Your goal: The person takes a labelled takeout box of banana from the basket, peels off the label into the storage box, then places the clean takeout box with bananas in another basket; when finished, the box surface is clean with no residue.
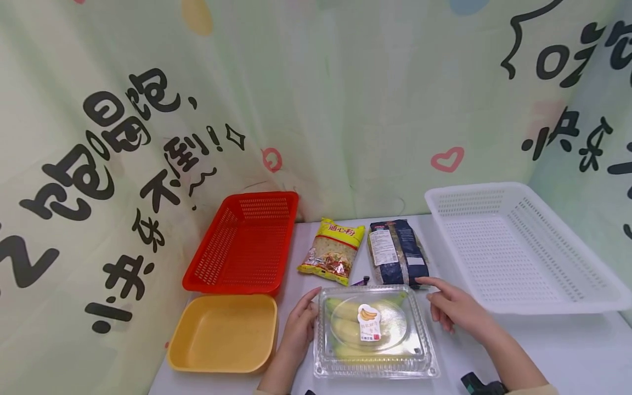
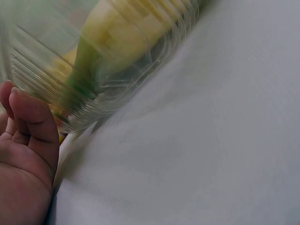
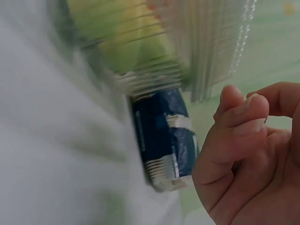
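Note:
A clear plastic clamshell box [image 1: 376, 351] with bananas [image 1: 345, 329] inside lies on the table, a banana label [image 1: 369, 322] on its lid. My left hand [image 1: 298, 329] is at the box's left side, fingers near its wall; in the left wrist view the fingertips [image 2: 30, 105] are close to the ribbed plastic. To the right of the box, my right hand [image 1: 456, 307] hovers with the index finger extended and the others loosely bent, holding nothing. Its index fingertip appears near the lower corner of a navy bag [image 1: 412, 249]; contact cannot be told.
Left of the box stand a red perforated basket [image 1: 237, 291] and a yellow tub [image 1: 222, 368]. A yellow-topped pasta bag [image 1: 333, 249] lies behind, with a small purple item [image 1: 364, 281] partly hidden. A large white basket [image 1: 553, 308] fills the right side. Printed curtains [image 1: 345, 109] hang behind.

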Motion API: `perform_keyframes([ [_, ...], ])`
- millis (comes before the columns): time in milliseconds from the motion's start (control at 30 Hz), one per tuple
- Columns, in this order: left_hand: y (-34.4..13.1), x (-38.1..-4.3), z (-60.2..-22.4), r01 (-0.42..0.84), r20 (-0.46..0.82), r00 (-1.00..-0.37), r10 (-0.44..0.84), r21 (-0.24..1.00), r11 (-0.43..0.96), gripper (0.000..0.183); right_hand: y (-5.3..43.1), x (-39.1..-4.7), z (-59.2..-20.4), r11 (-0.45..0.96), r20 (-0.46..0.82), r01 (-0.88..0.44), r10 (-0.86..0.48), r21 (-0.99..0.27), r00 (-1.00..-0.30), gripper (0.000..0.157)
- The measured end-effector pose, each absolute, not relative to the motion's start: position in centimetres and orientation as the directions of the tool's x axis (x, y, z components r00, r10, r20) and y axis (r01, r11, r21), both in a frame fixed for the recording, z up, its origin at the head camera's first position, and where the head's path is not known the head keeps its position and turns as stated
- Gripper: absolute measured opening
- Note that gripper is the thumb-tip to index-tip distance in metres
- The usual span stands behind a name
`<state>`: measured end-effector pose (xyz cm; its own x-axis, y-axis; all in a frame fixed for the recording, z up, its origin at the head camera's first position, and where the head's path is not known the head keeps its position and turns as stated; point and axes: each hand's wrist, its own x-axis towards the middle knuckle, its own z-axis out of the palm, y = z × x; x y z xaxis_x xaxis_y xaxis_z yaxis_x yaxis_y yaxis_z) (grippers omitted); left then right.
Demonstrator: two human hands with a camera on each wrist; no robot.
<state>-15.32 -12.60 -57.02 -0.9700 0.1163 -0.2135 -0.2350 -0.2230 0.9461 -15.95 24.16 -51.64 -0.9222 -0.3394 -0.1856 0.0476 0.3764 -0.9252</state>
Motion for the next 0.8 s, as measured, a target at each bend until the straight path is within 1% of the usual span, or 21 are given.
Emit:
perform_keyframes([
  [100, -12.6, -15.3, -56.9, -0.243, -0.223, -0.968, 0.113, 0.945, -0.219, 0.052, 23.6, -15.6, -49.9, 0.388, -0.175, 0.031, -0.343, -0.921, -0.923, 0.044],
  [200, -12.6, -15.2, -56.8, -0.244, -0.223, -0.968, 0.116, 0.944, -0.222, 0.053, 22.7, -15.4, -48.1, 0.356, -0.134, -0.021, -0.404, -0.934, -0.905, 0.042],
  [333, -12.6, -15.2, -56.8, -0.242, -0.22, -0.968, 0.119, 0.943, -0.229, 0.053, 21.4, -15.3, -45.8, 0.33, -0.108, -0.072, -0.496, -0.941, -0.861, 0.038],
  [467, -12.5, -15.2, -56.9, -0.239, -0.216, -0.969, 0.121, 0.943, -0.233, 0.053, 20.1, -15.7, -44.2, 0.362, -0.181, -0.037, -0.55, -0.931, -0.815, 0.033],
  [567, -12.6, -15.2, -56.9, -0.24, -0.217, -0.969, 0.119, 0.943, -0.232, 0.053, 19.1, -16.1, -43.8, 0.403, -0.259, -0.004, -0.594, -0.915, -0.762, 0.027],
  [700, -12.5, -15.2, -56.8, -0.249, -0.229, -0.967, 0.114, 0.942, -0.225, 0.054, 17.9, -16.6, -44.0, 0.453, -0.319, -0.011, -0.645, -0.891, -0.695, 0.017],
  [800, -12.5, -15.2, -56.8, -0.247, -0.229, -0.967, 0.109, 0.945, -0.212, 0.054, 17.0, -17.0, -43.9, 0.476, -0.338, -0.032, -0.668, -0.879, -0.663, 0.014],
])
